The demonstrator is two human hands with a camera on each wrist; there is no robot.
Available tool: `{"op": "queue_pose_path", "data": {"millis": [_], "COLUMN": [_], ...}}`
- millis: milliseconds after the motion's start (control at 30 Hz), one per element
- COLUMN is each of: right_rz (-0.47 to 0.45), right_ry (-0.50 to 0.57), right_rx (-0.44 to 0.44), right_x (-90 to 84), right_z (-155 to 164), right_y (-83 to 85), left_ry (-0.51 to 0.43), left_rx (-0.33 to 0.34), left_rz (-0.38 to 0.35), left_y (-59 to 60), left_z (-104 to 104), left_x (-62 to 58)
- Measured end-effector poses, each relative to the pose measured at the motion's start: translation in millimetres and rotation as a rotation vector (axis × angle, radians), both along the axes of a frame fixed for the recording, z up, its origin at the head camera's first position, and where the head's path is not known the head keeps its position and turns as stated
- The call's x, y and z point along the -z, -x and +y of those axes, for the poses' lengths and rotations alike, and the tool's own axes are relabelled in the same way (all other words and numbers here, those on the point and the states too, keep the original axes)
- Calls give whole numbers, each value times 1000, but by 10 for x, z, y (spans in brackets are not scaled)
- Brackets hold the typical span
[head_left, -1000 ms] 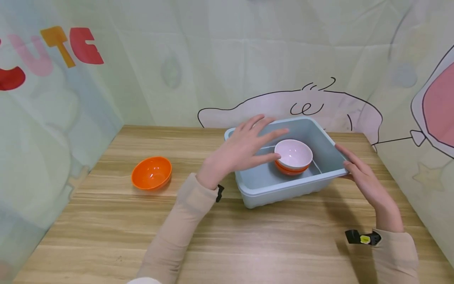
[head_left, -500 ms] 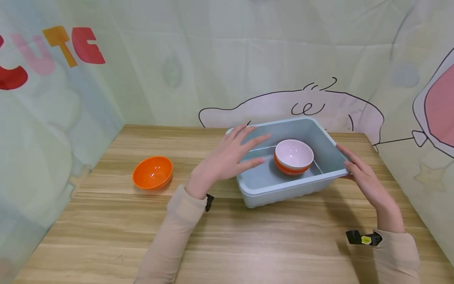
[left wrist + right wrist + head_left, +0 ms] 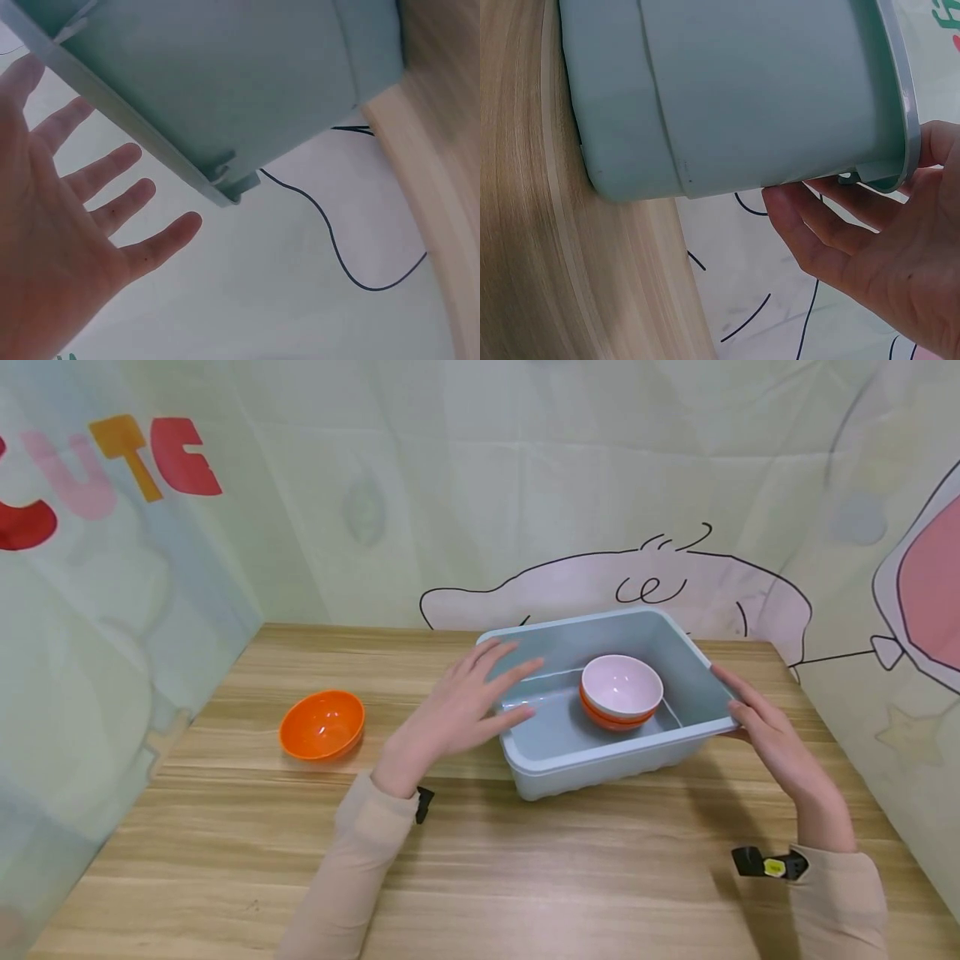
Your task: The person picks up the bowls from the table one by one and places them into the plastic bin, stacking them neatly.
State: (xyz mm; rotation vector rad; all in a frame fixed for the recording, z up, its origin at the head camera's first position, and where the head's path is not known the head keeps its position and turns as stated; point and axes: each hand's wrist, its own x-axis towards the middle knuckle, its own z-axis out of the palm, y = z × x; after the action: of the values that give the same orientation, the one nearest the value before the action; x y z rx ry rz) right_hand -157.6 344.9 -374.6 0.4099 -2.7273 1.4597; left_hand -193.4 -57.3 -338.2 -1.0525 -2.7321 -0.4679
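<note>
A light blue-grey plastic bin (image 3: 615,767) stands on the table toward the back right. Inside it is a stack of bowls: a pale pink bowl (image 3: 621,683) on top, orange (image 3: 609,722) below. My right hand (image 3: 783,745) grips the bin's right rim, its thumb over the edge and its fingers against the outer wall in the right wrist view. Over the bin's left end hovers my left hand (image 3: 459,703), fingers spread and holding nothing; the left wrist view shows them apart from the rim. Another orange bowl (image 3: 321,725) sits upright on the table, left of that hand.
Wood-grain table (image 3: 480,877) runs beneath everything. A printed cloth backdrop (image 3: 390,510) with cartoon figures and letters rises behind the table and along both sides. Each wrist carries a black strap; the right strap (image 3: 772,864) has a yellow mark.
My left hand has moved left and toward me, away from the stacked bowls to the bin's left end. The right hand, the bin and the bowls have stayed in place.
</note>
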Motion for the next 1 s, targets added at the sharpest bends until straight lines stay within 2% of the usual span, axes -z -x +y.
{"op": "queue_pose_path", "data": {"millis": [100,467,800,1000], "right_rz": [3,-10,-8,-8], "right_ry": [2,1,10,16], "right_rx": [-4,1,3,-7], "right_x": [-14,-17,-12,-12], "right_z": [0,4,5,-4], "right_y": [3,2,3,4], "left_ry": [8,16,4,15], "left_rx": [-18,-82,-79,-95], "left_rz": [-4,-106,-68,-90], "left_y": [-15,-66,-119,-151], "left_z": [-45,-228,-402,-469], "left_x": [40,174,306,349]}}
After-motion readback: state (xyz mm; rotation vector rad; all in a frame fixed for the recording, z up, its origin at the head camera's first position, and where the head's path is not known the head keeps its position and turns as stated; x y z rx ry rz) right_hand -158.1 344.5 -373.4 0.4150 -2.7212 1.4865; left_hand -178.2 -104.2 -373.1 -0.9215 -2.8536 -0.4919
